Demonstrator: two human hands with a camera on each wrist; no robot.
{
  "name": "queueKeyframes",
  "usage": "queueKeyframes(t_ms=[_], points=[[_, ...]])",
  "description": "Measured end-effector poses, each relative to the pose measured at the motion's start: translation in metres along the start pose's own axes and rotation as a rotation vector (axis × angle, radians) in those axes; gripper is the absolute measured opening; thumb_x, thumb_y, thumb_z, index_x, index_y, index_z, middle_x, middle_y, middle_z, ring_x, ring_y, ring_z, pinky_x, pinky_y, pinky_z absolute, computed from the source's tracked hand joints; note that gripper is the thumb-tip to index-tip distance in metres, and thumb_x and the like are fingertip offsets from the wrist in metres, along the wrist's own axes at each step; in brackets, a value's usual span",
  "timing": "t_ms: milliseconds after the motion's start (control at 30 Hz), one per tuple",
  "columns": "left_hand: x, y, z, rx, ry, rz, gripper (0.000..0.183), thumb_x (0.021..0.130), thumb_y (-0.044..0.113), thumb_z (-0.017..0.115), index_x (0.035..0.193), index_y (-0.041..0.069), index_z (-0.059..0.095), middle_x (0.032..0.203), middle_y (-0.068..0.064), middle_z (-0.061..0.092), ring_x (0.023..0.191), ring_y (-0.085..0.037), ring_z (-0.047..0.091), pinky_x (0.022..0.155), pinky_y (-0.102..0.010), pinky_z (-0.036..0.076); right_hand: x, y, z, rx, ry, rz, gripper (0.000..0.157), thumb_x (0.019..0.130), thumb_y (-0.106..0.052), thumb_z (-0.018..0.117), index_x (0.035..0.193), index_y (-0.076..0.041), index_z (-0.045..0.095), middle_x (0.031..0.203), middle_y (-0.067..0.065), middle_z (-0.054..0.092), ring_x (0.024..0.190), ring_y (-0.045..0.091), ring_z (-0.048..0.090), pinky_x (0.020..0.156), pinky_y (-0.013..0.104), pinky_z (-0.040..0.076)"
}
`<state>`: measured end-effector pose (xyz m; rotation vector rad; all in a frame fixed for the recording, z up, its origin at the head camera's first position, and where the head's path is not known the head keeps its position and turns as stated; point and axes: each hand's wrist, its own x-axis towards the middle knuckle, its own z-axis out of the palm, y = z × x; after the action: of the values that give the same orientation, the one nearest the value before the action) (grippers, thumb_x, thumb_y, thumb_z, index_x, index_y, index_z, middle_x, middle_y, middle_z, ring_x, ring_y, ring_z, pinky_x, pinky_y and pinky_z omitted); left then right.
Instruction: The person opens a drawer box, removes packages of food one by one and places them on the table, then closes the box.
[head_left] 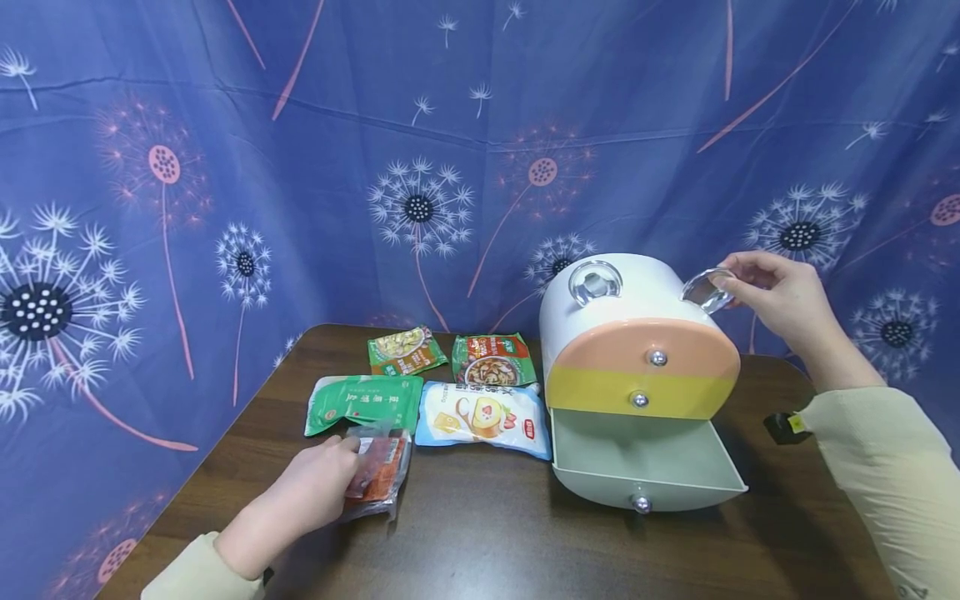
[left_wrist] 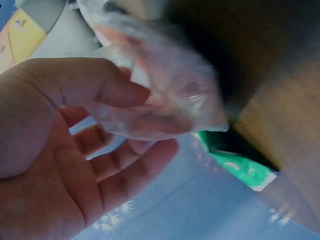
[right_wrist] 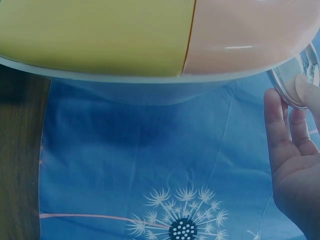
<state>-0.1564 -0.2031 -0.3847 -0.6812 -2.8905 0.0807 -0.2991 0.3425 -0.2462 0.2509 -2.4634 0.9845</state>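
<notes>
My left hand (head_left: 311, 487) pinches the edge of a clear plastic packet with reddish-orange contents (head_left: 386, 473), low over the table. In the left wrist view the thumb lies across the crinkled packet (left_wrist: 170, 95), the fingers behind it. My right hand (head_left: 787, 300) grips a clear rounded ear (head_left: 705, 292) on top of a white desktop drawer box (head_left: 637, 279), thumb and fingers on its rim. The box's green bottom drawer (head_left: 637, 450) is pulled out, with no contents visible. Its orange drawer (head_left: 607, 354) and yellow drawer (head_left: 592, 390) are closed.
Beside the left hand lie a green pouch (head_left: 363, 400) and a white-and-blue snack bag (head_left: 480, 421). Two green-edged food packets (head_left: 407, 350) (head_left: 491, 360) lie behind them. A small black object (head_left: 783, 428) is near the right sleeve. A blue dandelion-print cloth (head_left: 480, 208) hangs behind.
</notes>
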Motion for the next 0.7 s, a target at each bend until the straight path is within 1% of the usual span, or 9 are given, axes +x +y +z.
queueKeyframes(t_ms=[133, 267, 433, 567, 633, 700], points=[[-0.003, -0.001, 0.009, 0.021, 0.081, 0.061, 0.023, 0.062, -0.001, 0.074, 0.069, 0.017, 0.062, 0.071, 0.004, 0.046, 0.065, -0.013, 0.043, 0.049, -0.031, 0.038, 0.0, 0.0, 0.0, 0.01, 0.003, -0.006, 0.036, 0.085, -0.033, 0.068, 0.111, -0.009, 0.06, 0.079, -0.023, 0.058, 0.067, -0.002, 0.057, 0.061, 0.007, 0.045], [-0.005, -0.004, 0.016, -0.002, 0.124, 0.099, 0.031, 0.061, 0.001, 0.076, 0.064, 0.022, 0.053, 0.073, 0.006, 0.045, 0.067, -0.011, 0.043, 0.049, -0.029, 0.037, 0.0, 0.0, 0.0, 0.008, 0.008, -0.012, 0.035, 0.085, -0.032, 0.068, 0.11, -0.009, 0.06, 0.078, -0.022, 0.057, 0.067, -0.002, 0.056, 0.061, 0.007, 0.045], [-0.007, -0.008, 0.022, -0.039, 0.18, 0.156, 0.036, 0.06, 0.003, 0.076, 0.063, 0.023, 0.046, 0.073, 0.009, 0.04, 0.069, -0.009, 0.042, 0.049, -0.025, 0.034, 0.0, 0.0, 0.001, 0.001, 0.01, -0.011, 0.036, 0.085, -0.033, 0.067, 0.11, -0.009, 0.06, 0.078, -0.023, 0.057, 0.067, -0.002, 0.056, 0.06, 0.007, 0.045], [-0.008, -0.011, 0.026, -0.057, 0.208, 0.213, 0.035, 0.059, 0.005, 0.076, 0.066, 0.022, 0.046, 0.074, 0.009, 0.04, 0.071, -0.01, 0.044, 0.048, -0.025, 0.034, -0.001, 0.0, 0.001, 0.002, 0.009, -0.007, 0.035, 0.085, -0.034, 0.067, 0.109, -0.01, 0.06, 0.079, -0.023, 0.057, 0.067, -0.001, 0.056, 0.061, 0.008, 0.045], [-0.008, -0.013, 0.028, -0.055, 0.207, 0.232, 0.033, 0.059, 0.007, 0.075, 0.067, 0.023, 0.047, 0.076, 0.01, 0.042, 0.072, -0.01, 0.045, 0.049, -0.025, 0.036, -0.001, 0.0, 0.002, 0.001, 0.011, -0.007, 0.035, 0.085, -0.034, 0.067, 0.109, -0.01, 0.06, 0.078, -0.023, 0.057, 0.066, -0.002, 0.056, 0.061, 0.008, 0.045], [-0.008, -0.014, 0.029, -0.054, 0.191, 0.238, 0.033, 0.059, 0.009, 0.075, 0.068, 0.023, 0.047, 0.077, 0.01, 0.043, 0.073, -0.011, 0.046, 0.049, -0.025, 0.037, -0.001, 0.0, 0.002, 0.01, 0.011, -0.008, 0.034, 0.085, -0.033, 0.068, 0.109, -0.01, 0.06, 0.079, -0.023, 0.058, 0.066, -0.002, 0.056, 0.06, 0.008, 0.045]])
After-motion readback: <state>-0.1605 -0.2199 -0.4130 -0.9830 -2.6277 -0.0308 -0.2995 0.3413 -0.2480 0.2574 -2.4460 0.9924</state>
